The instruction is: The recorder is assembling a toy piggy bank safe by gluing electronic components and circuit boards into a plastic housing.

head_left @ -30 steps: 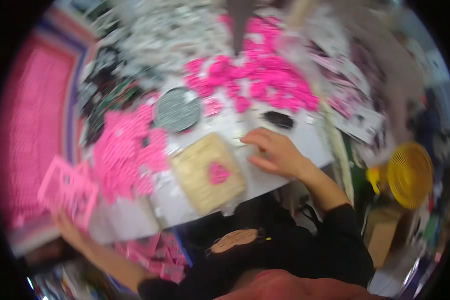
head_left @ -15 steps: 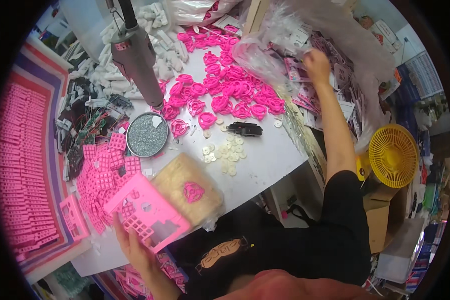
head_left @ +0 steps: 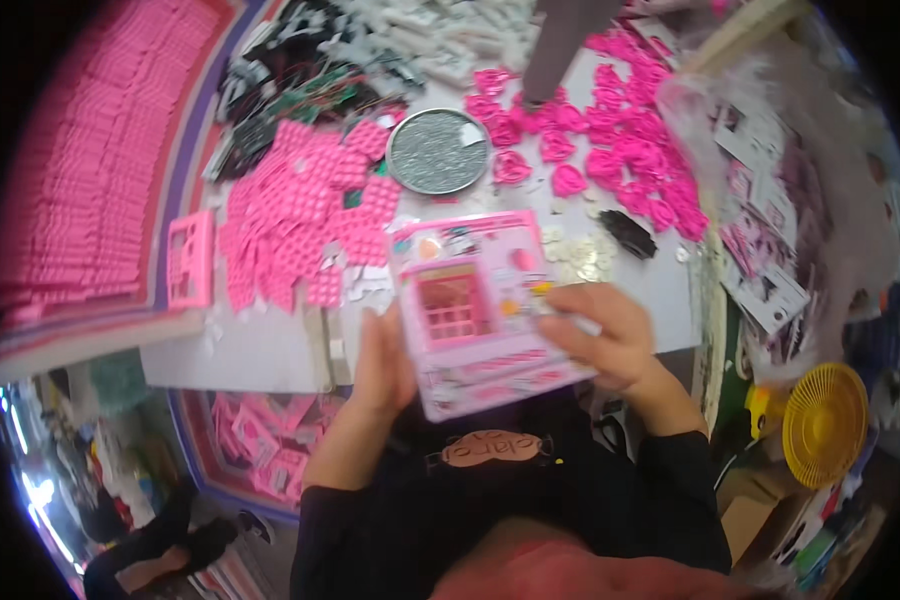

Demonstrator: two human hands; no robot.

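A pink plastic casing (head_left: 467, 217) is held up in front of my chest, with a printed pink card (head_left: 485, 365) lying over its face. Through the card's square window (head_left: 455, 305) a pink grid shows. My left hand (head_left: 382, 362) grips the left edge of the casing. My right hand (head_left: 610, 335) pinches the card at its right side, the fingers bent over the printed face. How well the card lines up with the casing underneath cannot be made out.
Beyond the casing are a round dish of small screws (head_left: 438, 150), white discs (head_left: 575, 255), a black part (head_left: 628, 233), pink button pads (head_left: 300, 210) and pink ring-shaped pieces (head_left: 620, 165). A grey hanging power screwdriver (head_left: 567, 45) points down. Bagged printed cards (head_left: 770, 290) lie right, stacked pink casings (head_left: 90, 150) left.
My right hand has come back from the bag of cards with a printed card, now over the pink casing. My left hand has raised the casing toward the middle. The view has swung left.
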